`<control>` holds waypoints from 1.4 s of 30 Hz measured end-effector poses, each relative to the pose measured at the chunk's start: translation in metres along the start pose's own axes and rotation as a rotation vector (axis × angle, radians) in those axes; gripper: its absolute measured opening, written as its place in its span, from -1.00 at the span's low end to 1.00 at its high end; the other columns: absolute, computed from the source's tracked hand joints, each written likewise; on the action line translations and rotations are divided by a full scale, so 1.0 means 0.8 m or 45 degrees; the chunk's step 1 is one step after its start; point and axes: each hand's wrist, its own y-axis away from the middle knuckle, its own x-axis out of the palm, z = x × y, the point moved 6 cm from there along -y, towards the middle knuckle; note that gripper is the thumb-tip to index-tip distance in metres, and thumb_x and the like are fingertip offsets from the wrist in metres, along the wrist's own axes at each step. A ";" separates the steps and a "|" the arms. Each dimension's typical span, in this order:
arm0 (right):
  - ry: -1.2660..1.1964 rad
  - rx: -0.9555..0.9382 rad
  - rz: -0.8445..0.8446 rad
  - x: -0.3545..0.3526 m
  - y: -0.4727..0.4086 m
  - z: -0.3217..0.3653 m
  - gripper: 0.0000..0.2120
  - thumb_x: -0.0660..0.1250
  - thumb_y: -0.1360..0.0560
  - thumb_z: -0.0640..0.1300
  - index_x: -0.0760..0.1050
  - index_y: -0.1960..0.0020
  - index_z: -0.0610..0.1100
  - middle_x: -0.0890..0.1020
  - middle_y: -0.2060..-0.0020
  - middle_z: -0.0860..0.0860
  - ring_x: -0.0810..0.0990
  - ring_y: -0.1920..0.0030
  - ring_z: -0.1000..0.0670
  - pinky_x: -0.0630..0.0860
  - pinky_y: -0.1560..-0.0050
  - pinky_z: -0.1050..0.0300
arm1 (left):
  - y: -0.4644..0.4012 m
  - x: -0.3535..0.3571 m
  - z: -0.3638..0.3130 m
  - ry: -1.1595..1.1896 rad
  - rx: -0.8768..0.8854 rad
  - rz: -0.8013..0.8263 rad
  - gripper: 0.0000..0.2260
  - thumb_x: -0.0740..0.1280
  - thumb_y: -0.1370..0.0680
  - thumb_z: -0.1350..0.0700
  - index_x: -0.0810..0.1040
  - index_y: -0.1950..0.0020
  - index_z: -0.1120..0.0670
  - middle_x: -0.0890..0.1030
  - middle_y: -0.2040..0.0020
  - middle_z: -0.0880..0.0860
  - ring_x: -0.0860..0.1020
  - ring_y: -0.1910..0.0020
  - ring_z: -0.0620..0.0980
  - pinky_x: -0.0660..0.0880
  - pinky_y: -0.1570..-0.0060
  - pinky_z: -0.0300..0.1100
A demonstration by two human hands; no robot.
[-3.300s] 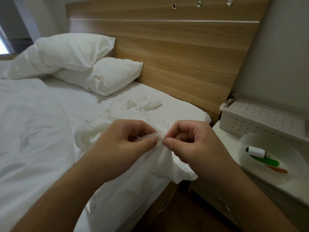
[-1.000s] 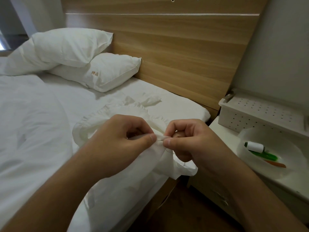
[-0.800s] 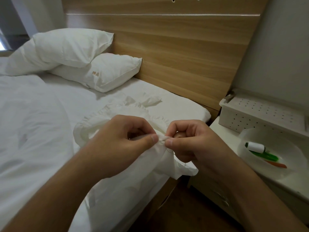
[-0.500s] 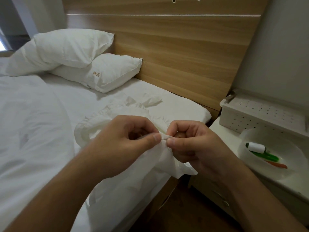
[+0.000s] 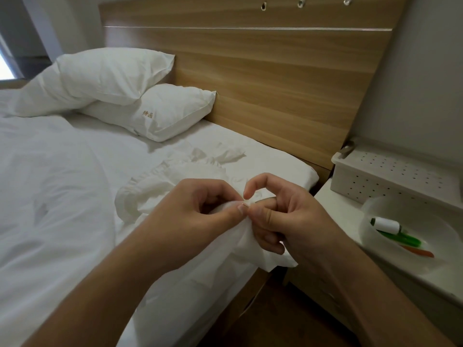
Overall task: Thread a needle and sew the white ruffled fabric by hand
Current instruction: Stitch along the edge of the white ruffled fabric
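Observation:
The white ruffled fabric (image 5: 165,186) lies bunched on the bed's right edge and hangs down over the side. My left hand (image 5: 200,216) pinches a fold of it between thumb and curled fingers. My right hand (image 5: 280,216) meets it thumb to thumb at that fold, its thumb pressed on the cloth, its forefinger lifted in an arch and its lower fingers curled under the fabric. A thin glint at the thumb tips may be the needle; needle and thread are too small to tell.
A white bowl (image 5: 375,211) on the bedside table at right holds a white thread spool (image 5: 387,224), a green tool and an orange one. Behind it stands a perforated white box (image 5: 390,176). Two pillows (image 5: 160,113) lie against the wooden headboard (image 5: 275,83).
My right forefinger has lifted off the pinch and arches above the fold. Both hands have stayed at the same spot on the fabric. The camera has tilted slightly.

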 end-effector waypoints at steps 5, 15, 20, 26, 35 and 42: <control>0.074 0.016 -0.053 -0.001 0.001 0.004 -0.62 0.44 -0.49 -0.09 0.43 -0.21 -0.21 0.47 0.46 -0.09 0.38 0.47 -0.02 0.37 0.45 0.13 | -0.001 0.003 0.002 0.058 -0.050 0.040 -0.88 0.43 -0.66 0.02 0.76 -0.01 -0.02 0.76 0.07 0.08 0.73 0.00 0.13 0.63 -0.16 0.30; 0.211 -0.007 -0.232 -0.020 0.006 0.004 -0.96 0.36 -0.57 -0.39 0.57 0.04 -0.30 0.64 0.20 -0.17 0.59 0.29 -0.07 0.52 0.37 0.06 | 0.000 -0.003 0.005 0.093 -0.117 -0.061 -0.84 0.38 -0.65 0.06 0.72 0.07 -0.02 0.69 0.18 0.04 0.62 0.18 -0.07 0.55 0.13 -0.19; 0.315 -0.058 -0.271 -0.021 0.003 0.007 -0.91 0.43 -0.53 -0.39 0.60 0.05 -0.24 0.67 0.17 -0.20 0.65 0.17 -0.22 0.66 0.23 -0.15 | 0.000 -0.004 0.006 0.129 -0.131 -0.065 -0.85 0.39 -0.66 0.06 0.72 0.05 0.01 0.69 0.15 0.09 0.61 0.17 -0.06 0.53 0.09 -0.13; 0.350 -0.136 -0.383 -0.023 0.006 0.014 -0.81 0.49 -0.46 -0.42 0.63 0.12 -0.15 0.66 0.29 -0.18 0.63 0.32 -0.13 0.67 0.19 -0.05 | -0.001 -0.001 0.010 0.143 -0.151 -0.055 -0.86 0.41 -0.66 0.06 0.74 0.06 -0.01 0.70 0.19 0.03 0.62 0.18 -0.08 0.51 0.08 -0.09; 0.417 -0.158 -0.392 -0.019 0.008 0.022 -0.82 0.51 -0.49 -0.29 0.69 -0.03 -0.06 0.75 0.08 0.03 0.72 -0.01 0.03 0.67 -0.09 0.06 | -0.002 0.005 0.005 0.105 -0.174 -0.055 -0.84 0.43 -0.63 -0.07 0.75 0.05 -0.04 0.71 0.11 0.14 0.67 0.06 0.19 0.61 0.02 0.16; 0.677 -0.326 -0.258 -0.001 0.008 0.039 -0.74 0.51 -0.50 -0.26 0.69 -0.10 0.04 0.66 -0.20 0.20 0.54 -0.36 0.12 0.43 -0.39 0.06 | -0.003 0.006 0.004 0.104 -0.194 -0.103 -0.83 0.42 -0.61 0.00 0.74 0.08 0.03 0.68 0.11 0.23 0.63 0.03 0.31 0.57 0.02 0.18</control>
